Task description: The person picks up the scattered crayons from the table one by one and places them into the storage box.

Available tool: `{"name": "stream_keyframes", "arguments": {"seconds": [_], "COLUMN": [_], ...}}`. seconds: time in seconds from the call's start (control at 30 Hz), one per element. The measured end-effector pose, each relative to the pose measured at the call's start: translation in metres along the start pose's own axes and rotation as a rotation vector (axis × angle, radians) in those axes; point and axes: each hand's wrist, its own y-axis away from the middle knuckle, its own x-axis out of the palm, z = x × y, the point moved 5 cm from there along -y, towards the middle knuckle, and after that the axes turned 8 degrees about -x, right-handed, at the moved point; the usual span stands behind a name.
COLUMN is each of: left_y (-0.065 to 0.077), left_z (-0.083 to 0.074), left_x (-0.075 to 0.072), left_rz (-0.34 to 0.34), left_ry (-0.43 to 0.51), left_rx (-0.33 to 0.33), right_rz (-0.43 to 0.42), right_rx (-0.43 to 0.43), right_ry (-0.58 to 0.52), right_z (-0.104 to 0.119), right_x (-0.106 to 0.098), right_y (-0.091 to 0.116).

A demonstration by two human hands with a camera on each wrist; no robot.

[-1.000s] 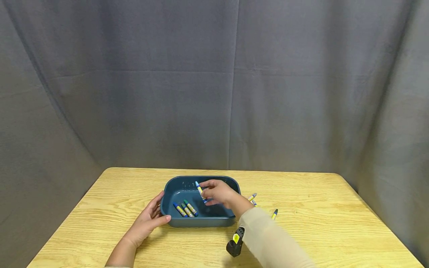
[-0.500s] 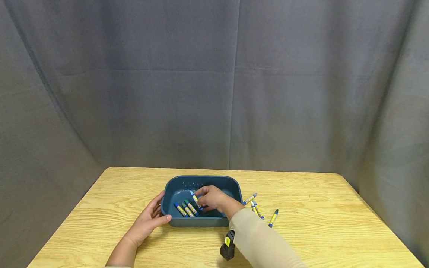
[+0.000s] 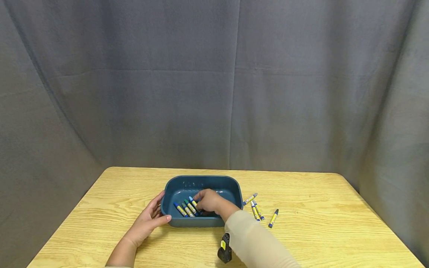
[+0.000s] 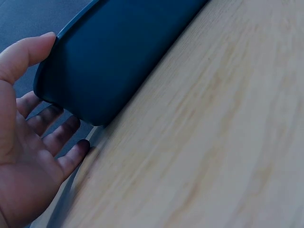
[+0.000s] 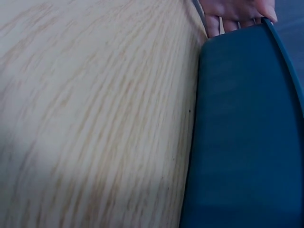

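Note:
A dark blue plastic bin (image 3: 197, 222) stands on the table. My left hand (image 3: 145, 221) holds its left end, thumb on the front corner of the rim and fingers spread along the end wall. Inside, my right hand (image 3: 209, 201) is lowered to the bottom, its fingertips pinching a light-blue-tipped crayon (image 3: 192, 201), whose lower part is hidden by the hand. Left of it lie a green-tipped crayon (image 3: 190, 207), another dark-tipped crayon (image 3: 187, 210) and a blue crayon (image 3: 180, 210), side by side and slanting alike. The right wrist view shows only the bin's outer wall (image 5: 247, 133) and left fingers.
Several crayons lie on the table right of the bin: a grey-tipped one (image 3: 250, 199) against its side, two pale-tipped crayons (image 3: 257, 211) together, and a dark-tipped one (image 3: 273, 218) farther right. Grey curtains surround the wooden table (image 3: 318, 223). A black wrist device (image 3: 224, 248) hangs under the right sleeve.
My right hand has come down and left inside the bin, bringing the light-blue-tipped crayon beside the row. The left hand stays put. The crayons on the right show fully now.

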Motion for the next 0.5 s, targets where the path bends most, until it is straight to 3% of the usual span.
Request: {"name": "stream_keyframes", "arguments": {"seconds": [0.27, 0.5], "left_y": [-0.0005, -0.0008], "left_z": [-0.0002, 0.0010], "left_x": [0.0000, 0.0003], "left_rz": [0.002, 0.004], "left_ry": [0.003, 0.007], "left_rx": [-0.001, -0.001], "right_rz": [-0.009, -0.016], "right_rx": [-0.044, -0.026], "right_ry": [0.244, 0.256], "right_z": [0.0071, 0.0107], "right_x": [0.0019, 0.0025], "right_y": [-0.0003, 0.0023]}}
